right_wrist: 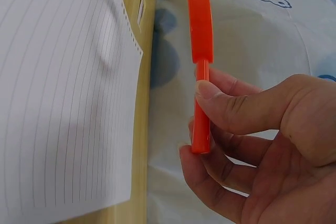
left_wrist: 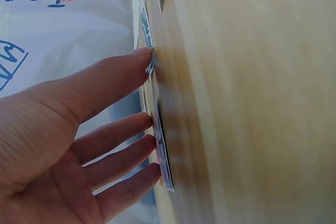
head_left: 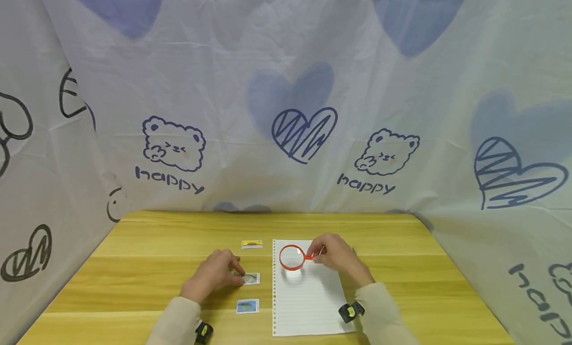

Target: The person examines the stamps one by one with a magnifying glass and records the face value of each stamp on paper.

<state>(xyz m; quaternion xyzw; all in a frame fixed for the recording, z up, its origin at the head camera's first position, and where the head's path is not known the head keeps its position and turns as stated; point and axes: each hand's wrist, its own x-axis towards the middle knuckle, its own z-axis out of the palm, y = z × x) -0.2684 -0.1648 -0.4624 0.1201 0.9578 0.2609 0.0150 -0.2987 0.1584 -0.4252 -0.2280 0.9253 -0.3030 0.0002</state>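
My right hand (head_left: pixel 336 253) grips the handle of a red magnifying glass (right_wrist: pixel 200 22) between thumb and fingers. Its round lens (head_left: pixel 292 257) hovers over the upper left of a lined paper sheet (head_left: pixel 308 305). To the left, the thumb and index finger of my left hand (head_left: pixel 213 275) touch the left part of a small stamp (head_left: pixel 252 278) on the table. In the left wrist view the thumb tip reaches that stamp (left_wrist: pixel 146 24), and the other fingers are extended and spread. Behind the thumb, the index finger is hidden there.
A yellow stamp (head_left: pixel 251 244) lies farther back, and a blue stamp (head_left: pixel 248 306) lies nearer, in one column left of the sheet. The wooden table (head_left: pixel 147 265) meets a white curtain (head_left: pixel 232 176) printed with hearts and bears. Something small shows behind the right wrist.
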